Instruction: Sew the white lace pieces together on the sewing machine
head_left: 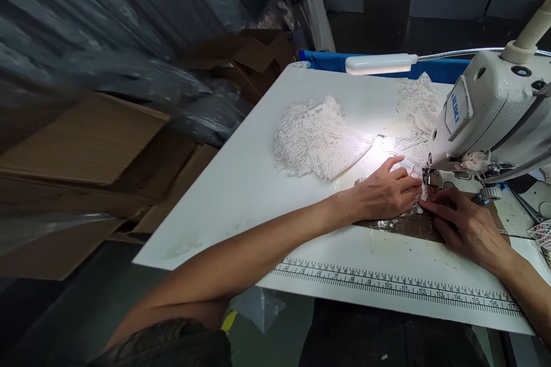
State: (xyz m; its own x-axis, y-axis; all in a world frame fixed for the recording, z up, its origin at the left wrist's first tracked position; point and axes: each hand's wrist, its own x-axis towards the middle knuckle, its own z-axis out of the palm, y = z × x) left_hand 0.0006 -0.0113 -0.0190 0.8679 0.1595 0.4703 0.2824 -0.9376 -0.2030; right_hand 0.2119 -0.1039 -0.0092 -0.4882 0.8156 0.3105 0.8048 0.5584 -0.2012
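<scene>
Far left: open brown cardboard boxes [77, 140] beneath crumpled, translucent plastic sheeting [129, 34], partly blurred. Next, the white, flat-topped counter [241, 200], a black-marked ruler scale [387, 287] along its near edge. On it lies a bunched heap of white openwork lace [314, 140], its narrower end trailing right into lamp glare. My left hand [385, 190] rests palm down, fingers bent and slightly parted, tips on the white lace piece [411, 152] just beside the metal presser foot [434, 179]; cannot tell whether they grip it. Behind, a second white lace pile [418, 102] sits near the machine. My right hand [467, 221] is half curled, index finger extended to the lace's near edge; any pinch is indiscernible. Far right: the off-white JUKI sewing machine [486, 94].
</scene>
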